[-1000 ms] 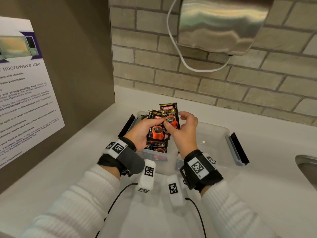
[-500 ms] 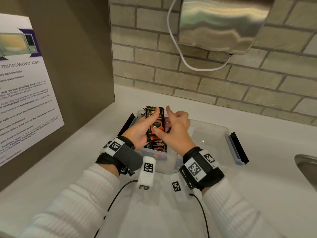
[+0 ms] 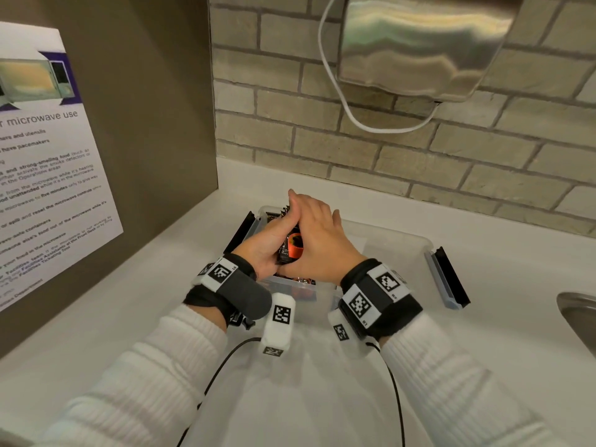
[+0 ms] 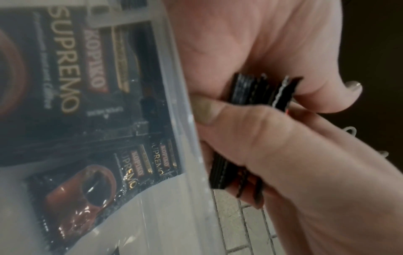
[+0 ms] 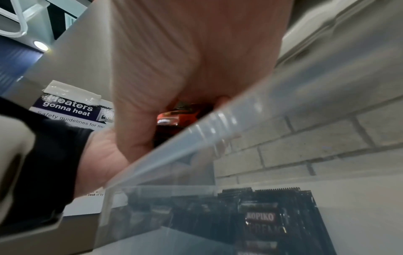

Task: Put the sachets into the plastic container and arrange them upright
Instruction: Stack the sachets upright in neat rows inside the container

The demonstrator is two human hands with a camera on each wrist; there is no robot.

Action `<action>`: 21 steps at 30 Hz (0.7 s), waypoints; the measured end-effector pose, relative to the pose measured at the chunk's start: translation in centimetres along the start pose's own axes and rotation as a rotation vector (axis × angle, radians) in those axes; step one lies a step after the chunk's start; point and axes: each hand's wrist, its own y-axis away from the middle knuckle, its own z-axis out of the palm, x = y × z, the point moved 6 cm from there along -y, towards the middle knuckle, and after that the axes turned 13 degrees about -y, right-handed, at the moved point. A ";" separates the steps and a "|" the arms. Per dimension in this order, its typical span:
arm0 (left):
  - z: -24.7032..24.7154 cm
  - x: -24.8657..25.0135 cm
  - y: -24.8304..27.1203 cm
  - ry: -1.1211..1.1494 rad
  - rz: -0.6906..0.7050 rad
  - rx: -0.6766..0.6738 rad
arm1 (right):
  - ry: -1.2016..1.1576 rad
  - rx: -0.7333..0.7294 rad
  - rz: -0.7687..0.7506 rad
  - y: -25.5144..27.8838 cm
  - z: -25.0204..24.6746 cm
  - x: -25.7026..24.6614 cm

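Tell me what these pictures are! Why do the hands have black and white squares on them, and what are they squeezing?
A person is wearing three small cameras: one on the head and one on each wrist. The squares are markers on the wrist straps.

The head picture looks down at a white counter with a clear plastic box on it. The left hand and right hand press together a bundle of sachets, black coffee packets showing an orange cup, above the box.

The left wrist picture shows that hand's thumb and fingers gripping the bundle's edges, with more packets seen through the box wall. The right wrist picture looks up at the palm from beside the box.
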 end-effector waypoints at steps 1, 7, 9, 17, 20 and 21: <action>0.0 0.0 0.0 -0.009 0.000 0.007 | 0.031 0.020 -0.012 0.0 -0.1 -0.1; 0.4 0.1 0.0 0.014 0.053 -0.054 | -0.087 0.195 0.010 0.3 -1.4 0.7; 0.5 0.2 0.1 0.013 0.084 -0.083 | -0.061 0.206 0.050 0.4 -1.7 1.4; 0.7 0.4 0.0 -0.190 0.073 -0.021 | -0.088 0.233 -0.010 0.5 -0.4 1.4; -0.4 0.4 0.4 -0.233 0.060 0.058 | -0.527 0.136 0.147 0.4 -0.3 2.5; -1.0 0.5 0.4 -0.237 0.065 0.098 | -0.747 0.167 0.207 0.5 -0.7 3.0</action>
